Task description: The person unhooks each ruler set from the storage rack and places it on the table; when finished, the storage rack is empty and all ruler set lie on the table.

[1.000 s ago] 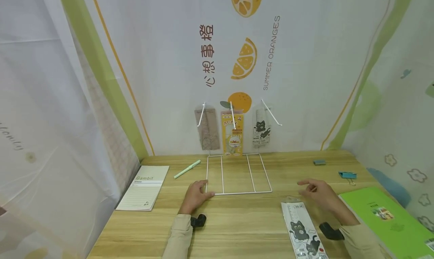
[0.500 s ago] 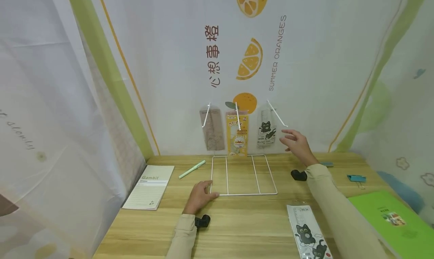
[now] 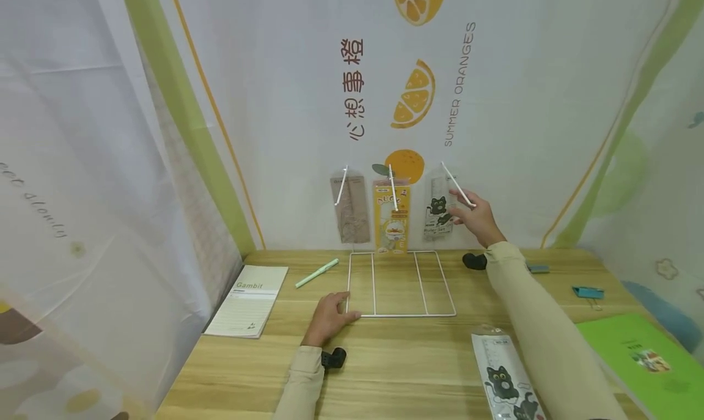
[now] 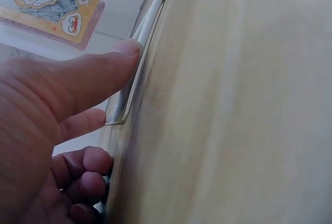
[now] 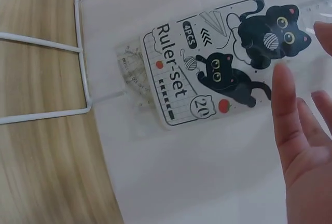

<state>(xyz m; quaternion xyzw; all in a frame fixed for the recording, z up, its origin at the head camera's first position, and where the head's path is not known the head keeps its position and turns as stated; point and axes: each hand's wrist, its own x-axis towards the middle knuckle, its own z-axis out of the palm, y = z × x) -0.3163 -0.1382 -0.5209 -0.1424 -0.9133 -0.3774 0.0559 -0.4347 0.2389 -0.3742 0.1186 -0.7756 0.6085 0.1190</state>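
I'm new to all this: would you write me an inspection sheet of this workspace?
Surface: wood-grain table, with things on both sides.
Job's things: white wire rack with three hanging packs: brown pack, yellow duck pack, black-cat ruler pack; second cat pack lies on the table.
Clutter: notepad and mint pen at left; two teal clips and green book at right.
Grips: left hand holds the rack's near left corner; right hand is at the hanging cat pack, contact unclear.
Cables: nothing seen.
Surroundings: white cloth with orange prints behind.
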